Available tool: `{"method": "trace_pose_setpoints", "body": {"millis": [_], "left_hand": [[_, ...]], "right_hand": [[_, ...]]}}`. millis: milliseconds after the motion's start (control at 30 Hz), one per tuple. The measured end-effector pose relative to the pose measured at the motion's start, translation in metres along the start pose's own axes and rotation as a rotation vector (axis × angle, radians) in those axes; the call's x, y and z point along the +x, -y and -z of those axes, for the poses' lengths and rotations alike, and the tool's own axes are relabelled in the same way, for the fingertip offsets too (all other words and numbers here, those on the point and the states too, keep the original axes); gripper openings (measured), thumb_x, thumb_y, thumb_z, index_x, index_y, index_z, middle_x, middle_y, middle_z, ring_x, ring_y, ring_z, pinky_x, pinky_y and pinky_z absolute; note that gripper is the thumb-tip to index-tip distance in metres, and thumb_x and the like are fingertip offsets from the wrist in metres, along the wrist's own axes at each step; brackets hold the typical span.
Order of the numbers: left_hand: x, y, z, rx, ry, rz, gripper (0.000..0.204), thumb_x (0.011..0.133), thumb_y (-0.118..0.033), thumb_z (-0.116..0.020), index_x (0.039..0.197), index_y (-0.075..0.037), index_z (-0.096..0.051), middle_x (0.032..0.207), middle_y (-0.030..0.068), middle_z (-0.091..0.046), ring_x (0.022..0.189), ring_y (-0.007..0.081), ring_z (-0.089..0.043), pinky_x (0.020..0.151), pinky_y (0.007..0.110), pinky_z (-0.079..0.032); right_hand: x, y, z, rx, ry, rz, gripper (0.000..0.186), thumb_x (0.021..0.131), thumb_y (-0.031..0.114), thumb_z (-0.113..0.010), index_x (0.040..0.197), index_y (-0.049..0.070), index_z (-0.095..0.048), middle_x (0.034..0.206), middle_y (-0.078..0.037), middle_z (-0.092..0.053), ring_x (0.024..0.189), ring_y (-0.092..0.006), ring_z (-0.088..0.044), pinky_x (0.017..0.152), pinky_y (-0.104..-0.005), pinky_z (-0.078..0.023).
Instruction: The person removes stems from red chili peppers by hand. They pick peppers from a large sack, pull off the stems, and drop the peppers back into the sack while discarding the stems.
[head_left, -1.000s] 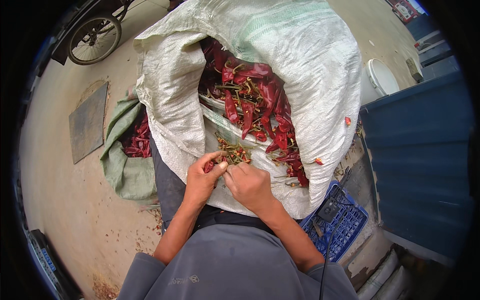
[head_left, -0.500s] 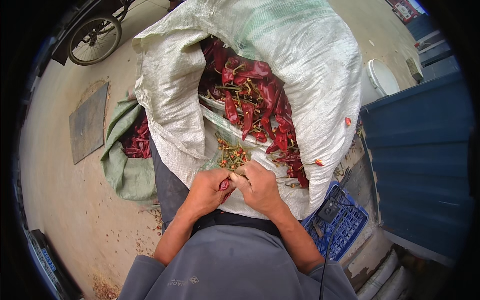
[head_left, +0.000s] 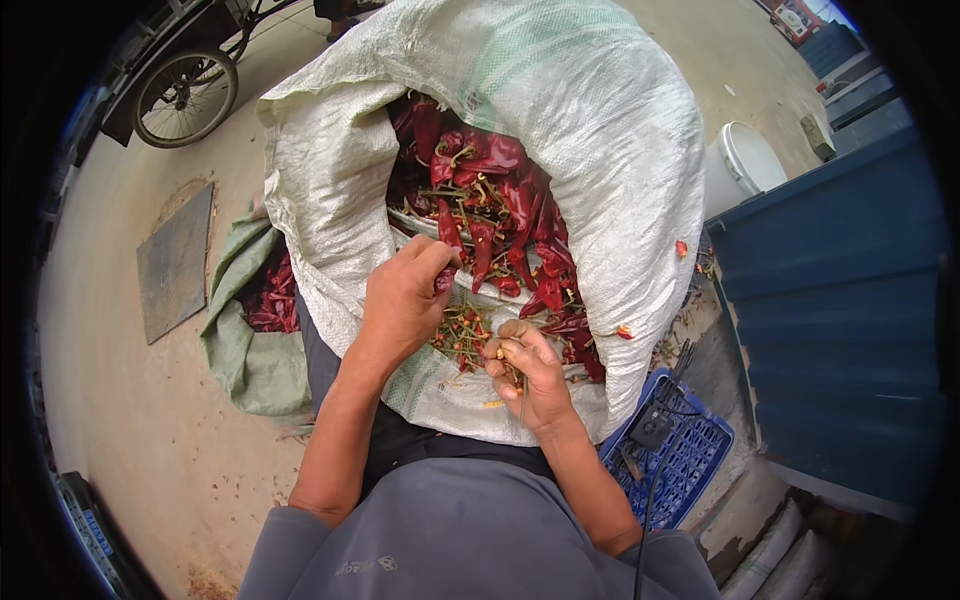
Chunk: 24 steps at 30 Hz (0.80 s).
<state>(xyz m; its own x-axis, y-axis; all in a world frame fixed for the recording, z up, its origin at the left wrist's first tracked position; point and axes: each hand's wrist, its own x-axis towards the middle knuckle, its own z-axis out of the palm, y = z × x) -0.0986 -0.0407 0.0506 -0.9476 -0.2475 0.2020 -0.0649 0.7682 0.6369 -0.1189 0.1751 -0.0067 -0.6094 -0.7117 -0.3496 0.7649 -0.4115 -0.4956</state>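
Note:
A large white woven sack (head_left: 600, 130) lies open in front of me, full of dried red chili peppers (head_left: 500, 200) with green stems. My left hand (head_left: 405, 300) reaches into the sack mouth and pinches a red chili (head_left: 446, 240) at the near edge of the heap. My right hand (head_left: 530, 375) stays lower, over the sack's front lip, fingers closed on a thin green stem (head_left: 518, 385). A small pile of plucked stems (head_left: 462, 330) rests on the sack fabric between the two hands.
A green sack (head_left: 245, 350) holding more red chilies (head_left: 270, 300) lies on the concrete to my left. A blue plastic crate (head_left: 675, 450) sits at my right, beside a blue wall (head_left: 850, 300). A white bucket (head_left: 740, 165), a cart wheel (head_left: 185, 95) and a grey slab (head_left: 175, 260) stand farther off.
The hands, held together over the stem pile, have parted. The left hand has reached up into the chilies and taken one; the right stayed low with a stem.

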Motion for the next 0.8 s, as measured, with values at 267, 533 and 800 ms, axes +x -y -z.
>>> {"method": "trace_pose_setpoints", "body": {"millis": [267,533,800], "left_hand": [[0.029,0.038,-0.019,0.403,0.029,-0.23,0.025,0.077,-0.004,-0.065,0.101,-0.01,-0.065,0.113,0.0101,-0.063,0.097,0.0332,-0.064,0.075,0.043,-0.054],[-0.021,-0.013,0.006,-0.157,-0.006,-0.11,0.023,0.082,-0.001,-0.072,0.103,-0.003,-0.063,0.095,0.0124,-0.064,0.087,0.0326,-0.063,0.075,0.039,-0.05],[-0.053,-0.028,-0.001,-0.311,0.189,-0.028,0.029,0.081,-0.006,-0.073,0.108,-0.006,-0.065,0.088,0.0137,-0.063,0.083,0.0361,-0.061,0.071,0.044,-0.049]], "right_hand": [[-0.002,-0.001,-0.004,-0.114,0.06,-0.071,0.016,0.097,0.008,-0.057,0.111,0.001,-0.059,0.1,-0.01,-0.065,0.079,-0.012,-0.065,0.049,-0.0212,-0.045],[0.005,0.015,-0.025,-0.857,-0.073,0.271,0.025,0.097,0.022,-0.067,0.099,-0.002,-0.061,0.082,-0.003,-0.062,0.071,-0.0124,-0.061,0.059,-0.0277,-0.049],[0.01,0.029,-0.041,-1.62,0.041,0.88,0.018,0.089,0.021,-0.072,0.089,0.005,-0.064,0.074,-0.011,-0.058,0.065,-0.0278,-0.061,0.057,-0.0381,-0.049]]}}
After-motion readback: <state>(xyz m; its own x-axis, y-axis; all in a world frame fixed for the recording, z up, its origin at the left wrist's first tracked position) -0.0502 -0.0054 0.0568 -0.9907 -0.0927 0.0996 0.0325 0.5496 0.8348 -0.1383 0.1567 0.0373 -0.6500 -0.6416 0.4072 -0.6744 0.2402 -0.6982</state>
